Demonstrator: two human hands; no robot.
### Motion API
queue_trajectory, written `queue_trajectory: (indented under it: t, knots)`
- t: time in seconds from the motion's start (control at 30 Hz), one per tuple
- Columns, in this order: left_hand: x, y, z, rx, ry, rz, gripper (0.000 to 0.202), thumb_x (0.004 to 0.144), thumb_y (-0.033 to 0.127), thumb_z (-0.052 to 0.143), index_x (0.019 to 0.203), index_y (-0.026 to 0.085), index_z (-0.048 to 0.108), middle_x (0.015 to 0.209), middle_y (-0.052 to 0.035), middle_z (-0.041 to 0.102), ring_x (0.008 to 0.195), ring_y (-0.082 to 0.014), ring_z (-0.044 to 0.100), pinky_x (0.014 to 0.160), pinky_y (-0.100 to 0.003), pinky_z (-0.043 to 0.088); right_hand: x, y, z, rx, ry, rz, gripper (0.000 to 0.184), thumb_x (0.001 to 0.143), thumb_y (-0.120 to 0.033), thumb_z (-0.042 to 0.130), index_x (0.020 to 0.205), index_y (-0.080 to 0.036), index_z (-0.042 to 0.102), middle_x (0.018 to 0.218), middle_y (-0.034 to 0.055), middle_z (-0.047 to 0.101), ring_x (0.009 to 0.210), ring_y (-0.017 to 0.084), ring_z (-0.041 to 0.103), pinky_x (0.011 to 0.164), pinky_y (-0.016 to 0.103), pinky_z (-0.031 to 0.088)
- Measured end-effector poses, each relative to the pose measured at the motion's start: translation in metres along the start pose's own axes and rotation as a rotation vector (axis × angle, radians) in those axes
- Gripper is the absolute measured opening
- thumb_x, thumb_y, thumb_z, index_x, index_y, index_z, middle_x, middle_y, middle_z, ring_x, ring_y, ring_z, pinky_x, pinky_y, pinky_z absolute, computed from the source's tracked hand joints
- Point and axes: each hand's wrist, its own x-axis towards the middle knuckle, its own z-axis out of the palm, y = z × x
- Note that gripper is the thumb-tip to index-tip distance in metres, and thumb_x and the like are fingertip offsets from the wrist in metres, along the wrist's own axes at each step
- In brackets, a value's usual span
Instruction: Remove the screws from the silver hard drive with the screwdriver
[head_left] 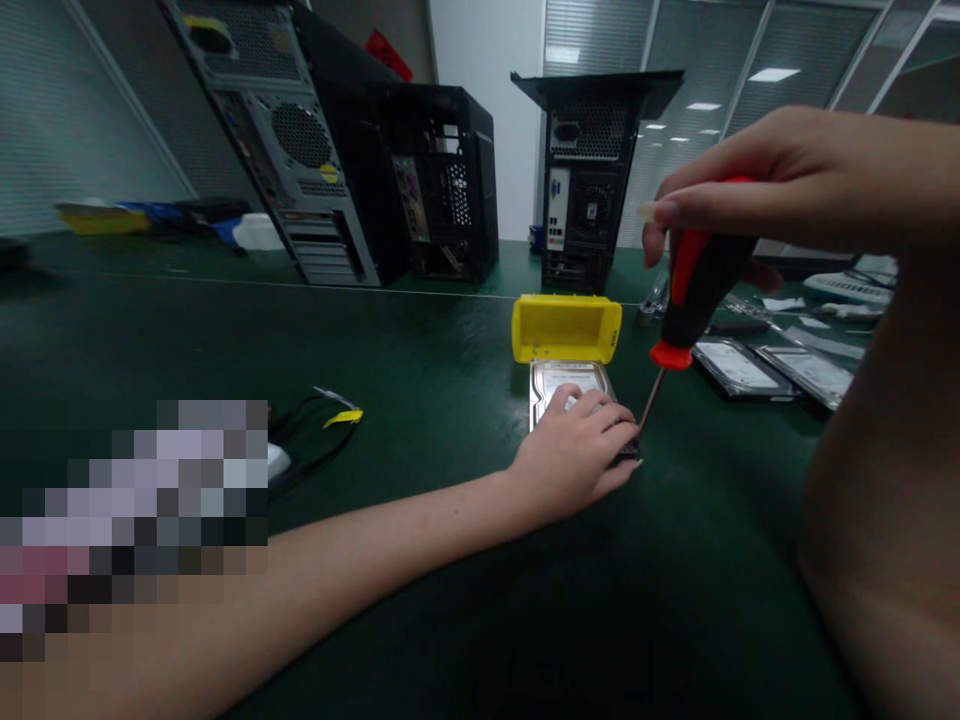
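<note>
On the green tabletop lies a hard drive (pixel 546 382), its silver face up and partly covered by my left hand (pixel 576 450). The fingers of that hand are laid over the drive's right side, pressing on it. Gripped in my right hand (pixel 720 200) is a screwdriver (pixel 694 300) with a red and black handle, held tilted from above. Its thin shaft slopes down to the drive's right edge, close to my left fingertips; the tip's exact contact is hidden. Directly behind the drive stands a yellow plastic tray (pixel 567 330) with a few tiny specks in it.
Two more hard drives (pixel 742 368) lie to the right. Behind stand a large computer case (pixel 300 140), an opened black case (pixel 450 180) and another case (pixel 585 190). A dark cable with a yellow tag (pixel 343 418) is at left. Tools and papers clutter the far right.
</note>
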Motion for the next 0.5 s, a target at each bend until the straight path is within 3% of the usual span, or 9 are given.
queue_trajectory:
  t: [0.2, 0.5]
  knots:
    - [0.000, -0.001, -0.001, -0.030, -0.003, -0.003, 0.026, 0.086, 0.034, 0.046, 0.104, 0.019, 0.057, 0.113, -0.0036, 0.058, 0.107, -0.0220, 0.047, 0.092, -0.039, 0.029, -0.004, -0.006, 0.002, -0.003, 0.009, -0.055, 0.037, 0.080, -0.062, 0.041, 0.093, -0.034, 0.062, 0.079, -0.0024, 0.063, 0.046, 0.007, 0.051, 0.035, 0.023, 0.041]
    - [-0.001, 0.000, 0.001, -0.017, -0.004, -0.011, 0.025, 0.087, 0.035, 0.045, 0.104, 0.020, 0.057, 0.113, -0.0022, 0.058, 0.107, -0.0210, 0.048, 0.093, -0.039, 0.029, -0.010, -0.011, 0.004, -0.072, 0.079, -0.008, 0.038, 0.082, -0.060, 0.038, 0.098, -0.036, 0.062, 0.076, -0.0023, 0.063, 0.046, 0.007, 0.051, 0.034, 0.022, 0.040]
